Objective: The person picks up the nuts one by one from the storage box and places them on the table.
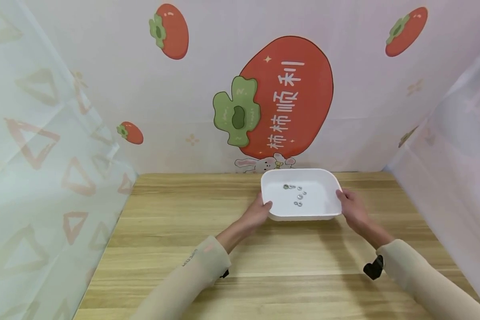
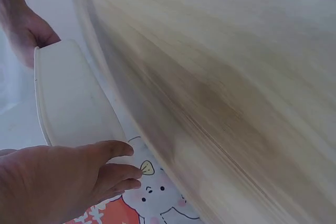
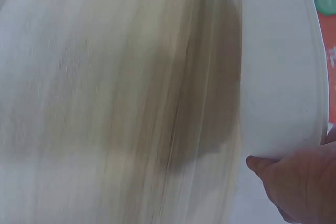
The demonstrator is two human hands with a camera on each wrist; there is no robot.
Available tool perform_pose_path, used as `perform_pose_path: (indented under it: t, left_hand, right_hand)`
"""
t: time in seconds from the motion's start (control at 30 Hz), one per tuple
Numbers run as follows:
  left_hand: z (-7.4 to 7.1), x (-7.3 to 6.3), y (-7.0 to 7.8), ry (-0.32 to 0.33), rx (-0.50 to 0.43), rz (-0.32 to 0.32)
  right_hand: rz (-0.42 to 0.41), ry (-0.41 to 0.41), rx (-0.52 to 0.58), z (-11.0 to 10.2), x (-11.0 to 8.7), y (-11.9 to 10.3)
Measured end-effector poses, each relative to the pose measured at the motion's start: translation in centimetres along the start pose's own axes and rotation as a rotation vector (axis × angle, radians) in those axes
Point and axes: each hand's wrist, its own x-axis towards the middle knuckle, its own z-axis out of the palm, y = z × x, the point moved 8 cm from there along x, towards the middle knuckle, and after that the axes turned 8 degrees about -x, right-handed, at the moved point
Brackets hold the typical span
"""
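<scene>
A white rectangular plastic tray (image 1: 320,202) is held level between both hands near the far edge of the table. Several small shiny metal pieces, ring-like like nuts (image 1: 300,197), lie scattered on its bottom. My left hand (image 1: 257,212) grips the tray's left end, thumb over the rim and fingers underneath. At the opposite end my right hand (image 1: 353,208) grips the rim in the same way. In the left wrist view the tray's outer side (image 2: 76,95) shows above the left hand (image 2: 68,182). The right wrist view has the right hand (image 3: 299,182) at the tray's corner.
The wood-grain table (image 1: 176,231) stretches under the arms, with the tray's shadow on it. A cloth backdrop (image 1: 200,89) printed with persimmons rises right behind the table's far edge. Pale patterned curtains (image 1: 36,146) hang at both sides. A black wrist device (image 1: 374,268) sits at the right cuff.
</scene>
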Motion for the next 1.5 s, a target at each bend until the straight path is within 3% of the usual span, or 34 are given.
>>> perform_pose_path:
  t: [0.4,0.8,1.5]
  left_hand:
    - [-3.4,-3.5,1.0,-0.017,0.049,0.021]
    - [-6.4,-7.2,0.3,-0.037,0.063,0.019]
    - [-9.4,-12.3,-1.7,0.069,0.078,0.008]
  right_hand:
    - [-0.021,0.007,-0.046,2.7,-2.3,-2.8]
    - [-0.068,-0.02,-0.08,5.9,-4.9,-4.1]
    - [-0.069,-0.016,-0.072,10.4,-8.0,-3.9]
